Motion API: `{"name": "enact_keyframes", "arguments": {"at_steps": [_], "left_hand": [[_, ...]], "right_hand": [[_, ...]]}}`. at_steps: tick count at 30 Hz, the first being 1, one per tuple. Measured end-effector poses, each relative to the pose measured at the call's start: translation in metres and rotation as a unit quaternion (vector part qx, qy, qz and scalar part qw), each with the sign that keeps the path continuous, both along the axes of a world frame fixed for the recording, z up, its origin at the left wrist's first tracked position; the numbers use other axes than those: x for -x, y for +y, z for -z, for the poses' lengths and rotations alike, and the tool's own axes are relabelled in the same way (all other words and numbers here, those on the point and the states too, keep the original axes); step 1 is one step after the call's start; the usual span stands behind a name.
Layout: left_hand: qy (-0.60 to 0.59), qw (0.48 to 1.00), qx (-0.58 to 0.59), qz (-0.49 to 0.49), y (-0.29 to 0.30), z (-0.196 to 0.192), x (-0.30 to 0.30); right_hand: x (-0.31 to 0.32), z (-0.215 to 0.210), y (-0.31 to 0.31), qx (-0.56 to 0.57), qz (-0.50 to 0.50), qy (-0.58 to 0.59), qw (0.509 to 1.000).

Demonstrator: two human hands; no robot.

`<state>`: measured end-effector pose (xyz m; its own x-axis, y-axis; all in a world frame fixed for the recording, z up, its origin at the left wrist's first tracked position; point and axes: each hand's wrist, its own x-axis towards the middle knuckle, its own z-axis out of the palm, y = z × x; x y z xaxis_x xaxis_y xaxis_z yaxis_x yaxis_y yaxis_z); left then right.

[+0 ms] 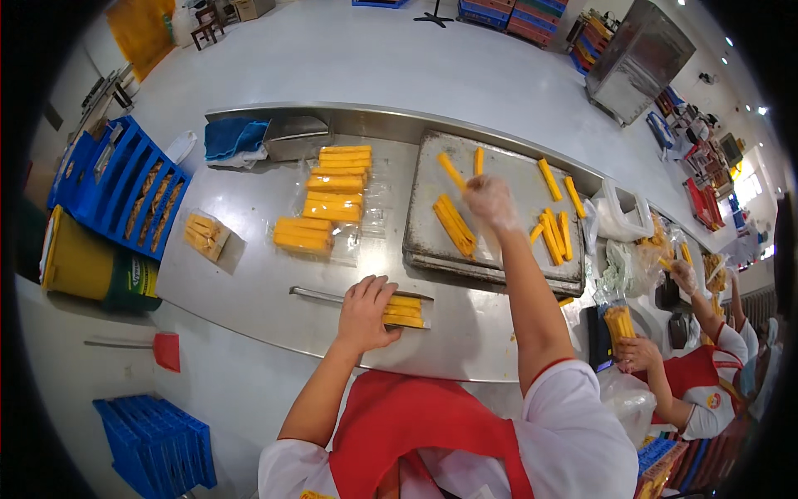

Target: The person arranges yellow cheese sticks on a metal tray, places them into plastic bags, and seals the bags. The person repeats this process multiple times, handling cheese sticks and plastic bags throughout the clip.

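Yellow sticks (405, 312) under left hand (366, 312) lie near table edge (432, 372).

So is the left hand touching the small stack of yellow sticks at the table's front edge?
Touching. The head view shows the left hand pressed flat on the stack of yellow sticks, its fingers covering the stack's left end.

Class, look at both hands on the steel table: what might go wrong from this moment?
1. The gloved right hand reaches far over the flat metal baking tray; its forearm might brush the loose yellow sticks.
2. The bare left hand presses a small stack of yellow sticks near the table's front edge; they might be crushed or slide off.
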<state>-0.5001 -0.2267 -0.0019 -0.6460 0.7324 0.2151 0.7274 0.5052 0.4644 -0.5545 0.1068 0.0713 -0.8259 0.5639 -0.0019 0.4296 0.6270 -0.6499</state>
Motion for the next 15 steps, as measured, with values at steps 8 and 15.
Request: {"name": "enact_keyframes", "arguments": {"at_steps": [8, 15], "left_hand": [[0.002, 1.0, 0.004, 0.01, 0.006, 0.004, 0.003], [0.007, 1.0, 0.01, 0.012, 0.003, 0.003, 0.003]], "right_hand": [[-0.107, 0.038, -0.073, -0.07, -0.042, 0.063, 0.995], [-0.097, -0.011, -0.065, -0.125, 0.015, -0.031, 0.992]]}}
